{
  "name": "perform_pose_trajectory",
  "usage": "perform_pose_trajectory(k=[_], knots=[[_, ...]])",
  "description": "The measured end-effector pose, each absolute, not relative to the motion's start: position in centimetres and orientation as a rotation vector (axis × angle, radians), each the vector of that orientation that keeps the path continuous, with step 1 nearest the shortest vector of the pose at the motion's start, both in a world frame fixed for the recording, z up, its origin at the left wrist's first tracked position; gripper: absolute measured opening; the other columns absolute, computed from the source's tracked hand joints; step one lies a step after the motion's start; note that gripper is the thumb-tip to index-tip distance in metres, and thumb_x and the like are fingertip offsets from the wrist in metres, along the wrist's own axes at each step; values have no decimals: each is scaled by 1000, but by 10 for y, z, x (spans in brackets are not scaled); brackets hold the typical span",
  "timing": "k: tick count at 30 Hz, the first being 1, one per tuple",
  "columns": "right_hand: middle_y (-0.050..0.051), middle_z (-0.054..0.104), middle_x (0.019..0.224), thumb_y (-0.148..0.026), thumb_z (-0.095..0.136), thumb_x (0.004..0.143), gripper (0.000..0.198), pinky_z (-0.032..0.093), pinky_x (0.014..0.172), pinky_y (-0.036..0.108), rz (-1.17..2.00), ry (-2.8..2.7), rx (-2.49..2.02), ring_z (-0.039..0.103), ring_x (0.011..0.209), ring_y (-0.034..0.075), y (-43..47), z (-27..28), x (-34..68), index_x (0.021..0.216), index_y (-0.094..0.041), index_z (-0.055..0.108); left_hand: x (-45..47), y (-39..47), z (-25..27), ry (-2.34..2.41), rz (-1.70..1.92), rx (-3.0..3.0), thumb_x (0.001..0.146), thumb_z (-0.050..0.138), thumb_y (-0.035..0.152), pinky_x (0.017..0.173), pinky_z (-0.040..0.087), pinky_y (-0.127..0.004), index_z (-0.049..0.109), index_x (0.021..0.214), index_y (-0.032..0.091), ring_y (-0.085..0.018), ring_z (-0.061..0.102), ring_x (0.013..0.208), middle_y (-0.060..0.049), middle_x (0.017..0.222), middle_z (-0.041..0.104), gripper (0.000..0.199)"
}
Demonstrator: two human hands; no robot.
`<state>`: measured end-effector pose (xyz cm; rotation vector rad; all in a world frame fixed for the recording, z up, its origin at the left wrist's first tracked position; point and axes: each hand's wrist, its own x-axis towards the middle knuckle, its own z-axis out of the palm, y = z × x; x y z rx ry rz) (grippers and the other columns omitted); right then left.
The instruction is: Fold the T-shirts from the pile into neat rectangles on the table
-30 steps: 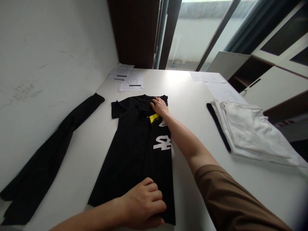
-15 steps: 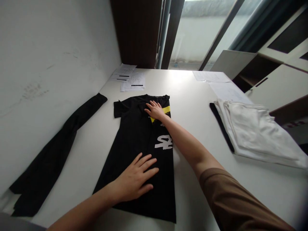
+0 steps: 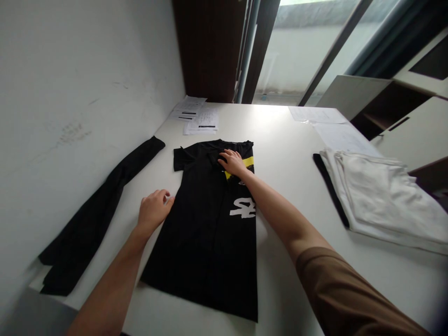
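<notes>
A black T-shirt (image 3: 199,233) lies on the white table, folded lengthwise, with a yellow band and white lettering along its right side. My right hand (image 3: 234,162) rests palm down on the upper part of the shirt, over the folded sleeve and beside the yellow band. Its fingers are stretched out and slightly bent, grasping nothing that I can see. At the shirt's left edge is my left hand (image 3: 155,208), fingers curved and the thumb apart from them. The thumb is at the cloth's edge; no fabric shows between the fingers.
A long folded black garment (image 3: 101,205) lies left, along the wall. On the right is a stack of folded white clothes (image 3: 381,196) with a black piece beneath. Papers (image 3: 201,120) lie at the back left, and more sheets (image 3: 332,130) at the back right of the table (image 3: 280,186).
My left hand has left the shirt's lower middle and moved up and left to its left edge, its fingers now curved. My right hand stays on the upper part, fingers closer together.
</notes>
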<state>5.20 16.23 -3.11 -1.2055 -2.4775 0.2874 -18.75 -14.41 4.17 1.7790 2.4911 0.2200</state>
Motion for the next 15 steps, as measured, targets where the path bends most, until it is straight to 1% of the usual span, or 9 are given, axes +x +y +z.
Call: perform_pose_trajectory(k=[2, 4, 5, 8, 11, 13, 15], knots=[[10, 58, 144, -43, 51, 101, 39, 31, 117, 47, 277, -2465, -1167, 47, 136, 28, 159, -24, 47, 131, -24, 67, -185, -144, 42, 2454, 192, 1779, 99, 50, 43, 79, 44, -33, 62, 90, 21, -22, 65, 85, -4, 91, 70, 27], [9, 64, 134, -39, 51, 101, 34, 35, 114, 43, 293, -2479, -1087, 54, 128, 26, 152, -15, 34, 124, -23, 70, -180, -143, 42, 2412, 164, 1794, 98, 53, 44, 76, 43, -32, 59, 83, 21, -21, 64, 82, -3, 88, 68, 28], [9, 66, 130, -38, 51, 101, 32, 37, 112, 41, 310, -2490, -1034, 55, 124, 26, 147, -10, 25, 122, -23, 71, -177, -143, 42, 2396, 151, 1802, 97, 54, 43, 77, 43, -31, 58, 83, 21, -21, 64, 83, -3, 88, 68, 27], [8, 69, 125, -34, 50, 101, 30, 40, 108, 37, 389, -2516, -856, 57, 119, 24, 128, 2, -16, 118, -23, 73, -169, -145, 44, 2379, 143, 1829, 95, 60, 40, 84, 44, -31, 61, 92, 22, -21, 65, 94, -4, 99, 69, 18], [7, 69, 122, -32, 49, 101, 29, 42, 105, 33, 514, -2501, -740, 59, 116, 23, 109, 9, -69, 116, -23, 73, -164, -148, 47, 2388, 118, 1854, 94, 62, 38, 89, 45, -33, 61, 100, 22, -23, 65, 102, -6, 109, 69, 17], [5, 69, 120, -33, 46, 102, 30, 44, 100, 31, 622, -2461, -761, 61, 112, 22, 100, 10, -105, 116, -24, 71, -160, -151, 48, 2387, 53, 1827, 95, 62, 37, 87, 47, -34, 60, 104, 21, -25, 66, 102, -7, 109, 70, 18], [7, 69, 118, -37, 43, 103, 33, 47, 95, 32, 721, -2388, -938, 62, 107, 22, 94, 8, -137, 121, -23, 67, -155, -153, 49, 2369, -4, 1771, 95, 61, 38, 84, 48, -35, 58, 114, 21, -27, 69, 99, -8, 107, 71, 25]])
